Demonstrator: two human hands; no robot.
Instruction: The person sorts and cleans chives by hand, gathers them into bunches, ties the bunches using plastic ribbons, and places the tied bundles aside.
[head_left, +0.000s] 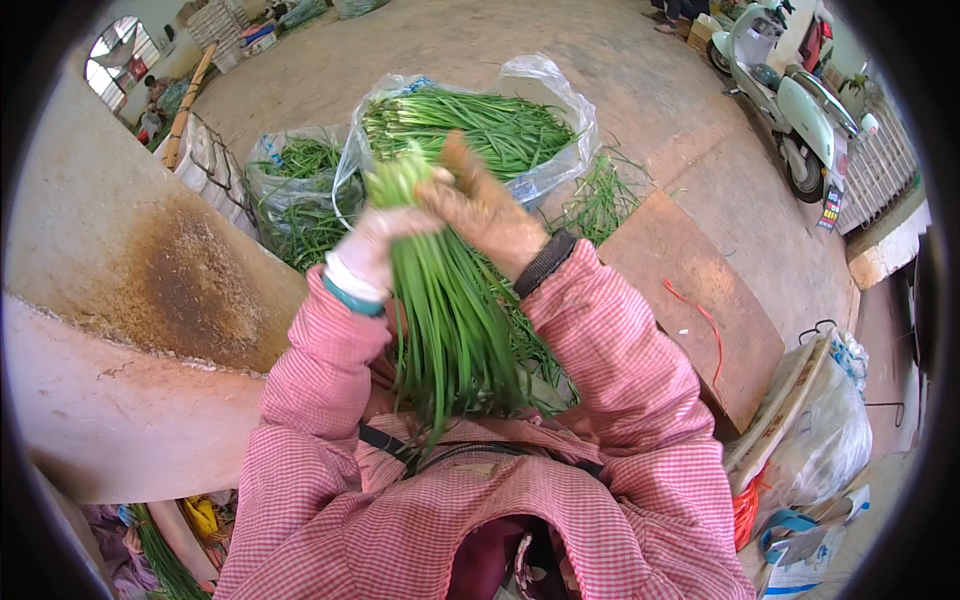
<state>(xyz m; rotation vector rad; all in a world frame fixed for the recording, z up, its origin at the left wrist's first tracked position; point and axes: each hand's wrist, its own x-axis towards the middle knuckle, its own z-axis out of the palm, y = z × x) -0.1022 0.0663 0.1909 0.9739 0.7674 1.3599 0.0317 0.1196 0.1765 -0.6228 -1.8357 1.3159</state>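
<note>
A bundle of long green leafy stalks, like garlic chives (450, 322), hangs root end up before me, its leaves falling toward my lap. My left hand (386, 244), in a pale glove, is closed around it below the whitish stem ends. My right hand (480, 206), in a stained brownish glove and blurred by motion, is at the upper right of the bundle; its fingers are apart and some touch the stem ends. Just beyond my hands, a clear plastic bag (581, 112) holds many more stalks (480, 127) laid lengthwise.
A smaller bag of loose greens (300, 157) stands left of the large one. Loose leaves (604, 199) lie on the floor, beside a brown board (697, 300) with red string (697, 311). A stained wall (202, 277) is at left, a scooter (802, 112) at upper right, a wrapped bag (825, 435) at lower right.
</note>
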